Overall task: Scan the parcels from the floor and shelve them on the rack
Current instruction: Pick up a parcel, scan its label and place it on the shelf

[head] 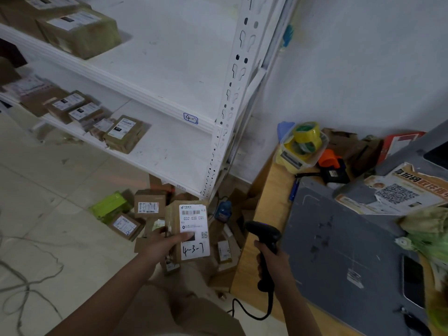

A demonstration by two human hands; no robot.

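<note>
Head view: our left hand (pixel 162 243) pinched a flat cardboard parcel (pixel 191 232); right hand (pixel 274 263) gripped the black plastic scanner (pixel 265 235).

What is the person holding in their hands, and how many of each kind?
parcel: 1, held in the left hand
barcode scanner: 1, gripped in the right hand
Total: 2
</note>
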